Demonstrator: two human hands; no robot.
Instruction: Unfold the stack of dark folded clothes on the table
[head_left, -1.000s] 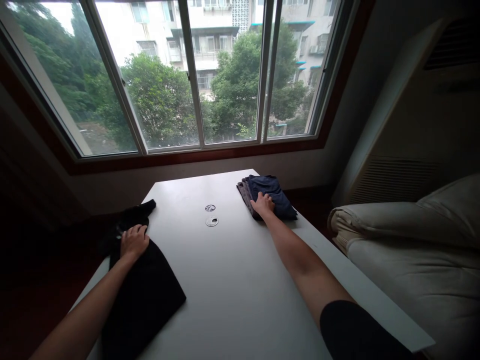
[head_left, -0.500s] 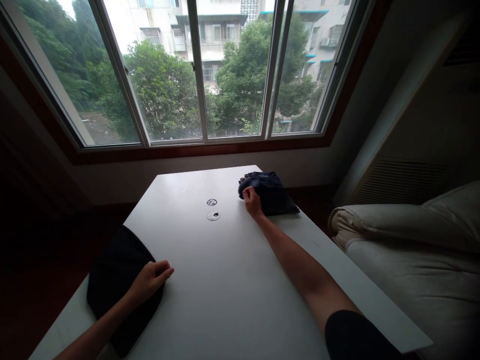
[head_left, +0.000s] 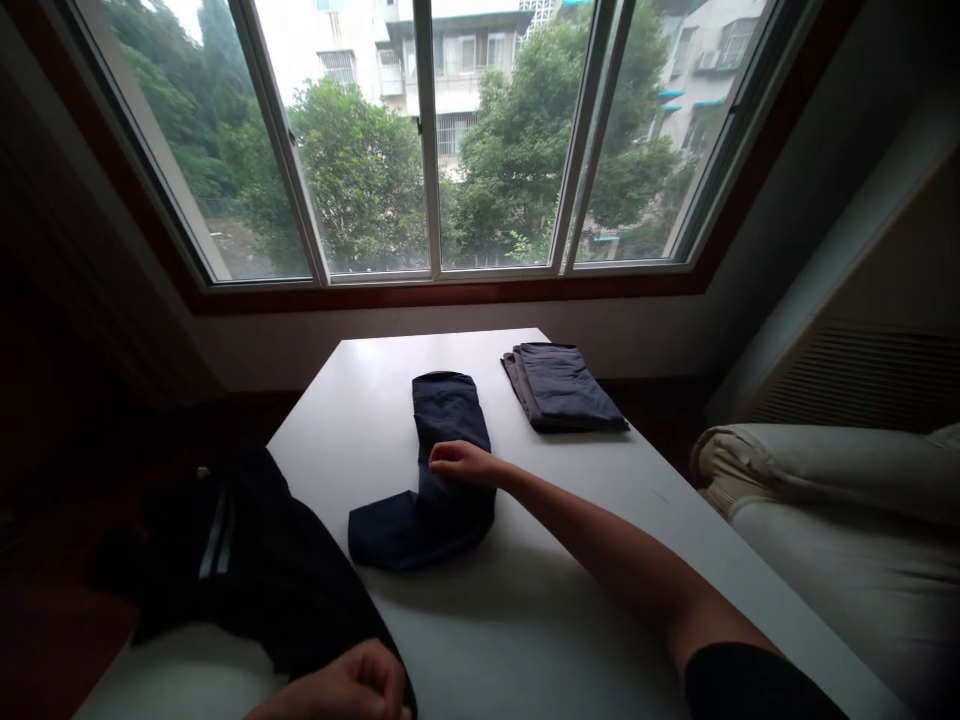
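A dark navy folded garment [head_left: 450, 405] lies bent in an L on the middle of the white table [head_left: 525, 620]. Over its bend is my right hand [head_left: 463, 462], fingers curled closed on the cloth. At the lower left, a black garment [head_left: 300, 570] with two pale stripes spreads over the table's left edge, and its far part is blurred. My left hand [head_left: 360, 685] is closed at the near end of this black cloth, partly cut off by the bottom of the view; the cloth runs taut to it.
A neat stack of dark folded clothes [head_left: 574, 385] sits at the table's far right corner. Beyond the table is a wide window [head_left: 435, 200]. A pale couch [head_left: 832, 490] stands along the right side.
My right hand has brought the navy garment from the stack to the table's middle. My left hand has moved nearer to me, and the black garment has shifted and spread, showing its stripes.
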